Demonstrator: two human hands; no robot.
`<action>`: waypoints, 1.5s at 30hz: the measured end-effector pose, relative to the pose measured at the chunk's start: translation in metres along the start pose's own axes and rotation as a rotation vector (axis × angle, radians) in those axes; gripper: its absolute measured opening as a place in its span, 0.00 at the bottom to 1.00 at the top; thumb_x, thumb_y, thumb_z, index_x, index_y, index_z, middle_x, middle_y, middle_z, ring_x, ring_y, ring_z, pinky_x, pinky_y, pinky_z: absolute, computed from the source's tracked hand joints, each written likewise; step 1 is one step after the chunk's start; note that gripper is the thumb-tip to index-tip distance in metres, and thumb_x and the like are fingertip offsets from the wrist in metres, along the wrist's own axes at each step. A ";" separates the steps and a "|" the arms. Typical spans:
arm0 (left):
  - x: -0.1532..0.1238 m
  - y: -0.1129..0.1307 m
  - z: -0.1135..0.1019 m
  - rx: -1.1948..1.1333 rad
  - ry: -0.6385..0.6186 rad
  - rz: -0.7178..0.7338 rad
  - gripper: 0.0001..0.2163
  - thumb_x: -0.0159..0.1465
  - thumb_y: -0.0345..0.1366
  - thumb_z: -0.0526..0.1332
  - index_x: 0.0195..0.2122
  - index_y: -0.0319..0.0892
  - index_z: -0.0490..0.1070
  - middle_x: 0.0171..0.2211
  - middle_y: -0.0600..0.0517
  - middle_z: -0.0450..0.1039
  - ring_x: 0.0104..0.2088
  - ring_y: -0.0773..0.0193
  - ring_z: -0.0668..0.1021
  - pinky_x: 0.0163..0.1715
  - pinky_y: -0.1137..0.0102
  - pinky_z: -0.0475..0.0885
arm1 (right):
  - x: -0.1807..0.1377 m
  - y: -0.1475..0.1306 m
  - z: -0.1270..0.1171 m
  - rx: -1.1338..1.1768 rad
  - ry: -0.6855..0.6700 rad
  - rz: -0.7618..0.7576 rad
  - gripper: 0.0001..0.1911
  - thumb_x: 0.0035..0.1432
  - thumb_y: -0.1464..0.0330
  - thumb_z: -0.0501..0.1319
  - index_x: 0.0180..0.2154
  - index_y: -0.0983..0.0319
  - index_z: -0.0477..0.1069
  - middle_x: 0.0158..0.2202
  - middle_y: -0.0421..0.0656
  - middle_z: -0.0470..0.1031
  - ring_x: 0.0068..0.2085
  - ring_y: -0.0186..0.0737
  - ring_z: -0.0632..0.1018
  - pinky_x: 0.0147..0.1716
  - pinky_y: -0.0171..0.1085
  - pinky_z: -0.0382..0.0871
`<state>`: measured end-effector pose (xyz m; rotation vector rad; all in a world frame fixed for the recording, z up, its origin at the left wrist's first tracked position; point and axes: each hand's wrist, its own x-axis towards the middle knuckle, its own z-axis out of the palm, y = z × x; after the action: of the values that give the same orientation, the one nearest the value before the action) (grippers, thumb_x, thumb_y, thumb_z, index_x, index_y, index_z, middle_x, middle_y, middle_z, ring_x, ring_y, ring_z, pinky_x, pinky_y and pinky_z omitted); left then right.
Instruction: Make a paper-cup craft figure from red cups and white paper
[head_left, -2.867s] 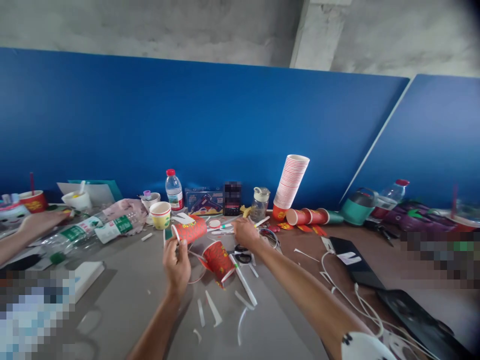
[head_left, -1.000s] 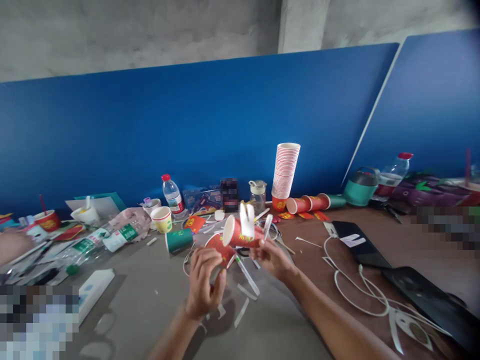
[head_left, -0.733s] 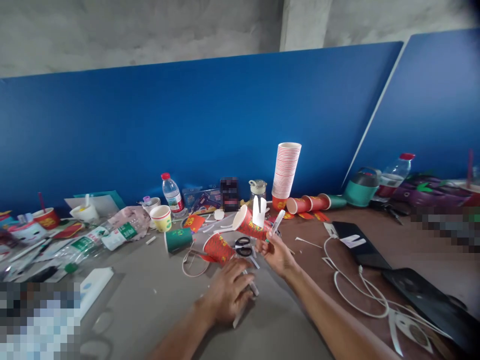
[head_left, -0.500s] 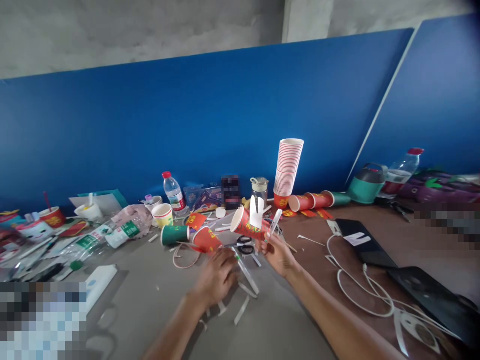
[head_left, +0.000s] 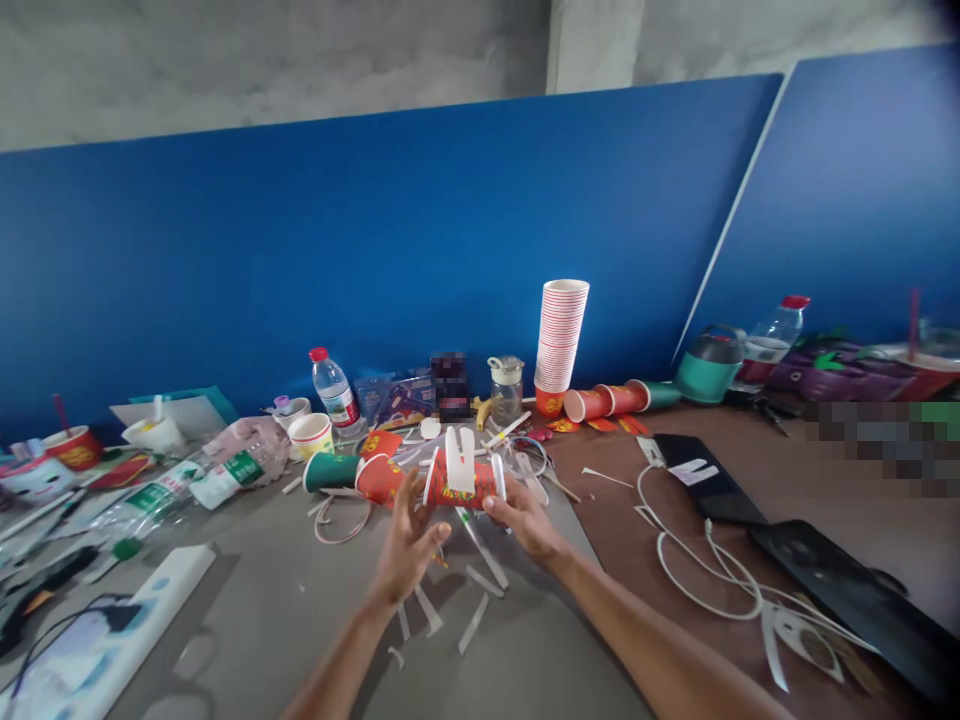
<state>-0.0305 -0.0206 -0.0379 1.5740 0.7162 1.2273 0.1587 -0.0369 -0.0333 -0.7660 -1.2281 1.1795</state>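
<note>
blue partition panels (head_left: 420,250) behind, grey-brown table (head_left: 540,660) below, littered with cut paper. tall stack of red-striped cups (head_left: 561,340) upright near the panels, water bottle (head_left: 330,385) further left, black phone (head_left: 694,470) with white cable (head_left: 697,580) off to the right. red paper cup (head_left: 461,485) on its side, raised just above the table between both hands, white paper ears (head_left: 460,460) standing on top. left hand (head_left: 405,545) open against the rim end, fingers spread; right hand (head_left: 525,520) pinching the base end. green cup (head_left: 330,472) lying just left.
</note>
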 end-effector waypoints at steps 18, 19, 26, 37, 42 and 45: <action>-0.001 -0.017 -0.003 0.368 0.234 -0.043 0.17 0.61 0.41 0.58 0.49 0.43 0.62 0.46 0.45 0.73 0.44 0.58 0.77 0.45 0.61 0.72 | -0.011 0.015 -0.005 -0.600 0.180 0.074 0.31 0.51 0.57 0.63 0.55 0.61 0.65 0.40 0.46 0.75 0.38 0.46 0.75 0.39 0.42 0.69; 0.000 -0.019 -0.004 0.374 0.237 -0.045 0.17 0.61 0.41 0.58 0.50 0.42 0.61 0.47 0.44 0.72 0.44 0.57 0.77 0.45 0.60 0.72 | -0.011 0.016 -0.006 -0.618 0.201 0.066 0.32 0.51 0.57 0.63 0.57 0.61 0.63 0.42 0.47 0.75 0.40 0.47 0.75 0.40 0.43 0.68; -0.001 -0.019 -0.008 0.649 0.237 0.078 0.16 0.60 0.40 0.59 0.49 0.41 0.65 0.46 0.44 0.70 0.49 0.54 0.73 0.50 0.55 0.68 | -0.007 0.024 -0.012 -0.638 0.384 -0.209 0.14 0.61 0.65 0.50 0.45 0.59 0.68 0.40 0.46 0.72 0.42 0.43 0.72 0.45 0.43 0.66; -0.006 -0.004 0.002 0.802 0.222 0.280 0.13 0.62 0.36 0.57 0.48 0.42 0.66 0.46 0.44 0.67 0.49 0.54 0.72 0.51 0.57 0.69 | -0.012 0.021 0.001 -0.893 0.227 -0.393 0.15 0.62 0.73 0.48 0.47 0.61 0.69 0.40 0.50 0.73 0.43 0.46 0.73 0.42 0.44 0.68; -0.010 -0.003 0.002 0.737 0.242 0.267 0.22 0.63 0.39 0.56 0.58 0.42 0.58 0.54 0.41 0.65 0.56 0.50 0.68 0.55 0.53 0.64 | -0.012 0.020 -0.001 -0.925 0.165 -0.395 0.16 0.62 0.74 0.50 0.47 0.61 0.70 0.40 0.48 0.74 0.41 0.44 0.73 0.41 0.42 0.68; -0.011 0.001 0.000 0.687 0.238 0.259 0.24 0.63 0.39 0.56 0.61 0.44 0.55 0.57 0.42 0.63 0.59 0.51 0.65 0.58 0.52 0.61 | -0.012 0.017 0.000 -0.909 0.132 -0.379 0.14 0.61 0.73 0.52 0.46 0.59 0.72 0.38 0.47 0.74 0.40 0.43 0.73 0.39 0.41 0.67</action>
<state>-0.0337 -0.0308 -0.0416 2.1476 1.2061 1.4639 0.1557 -0.0439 -0.0531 -1.1712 -1.7089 0.2097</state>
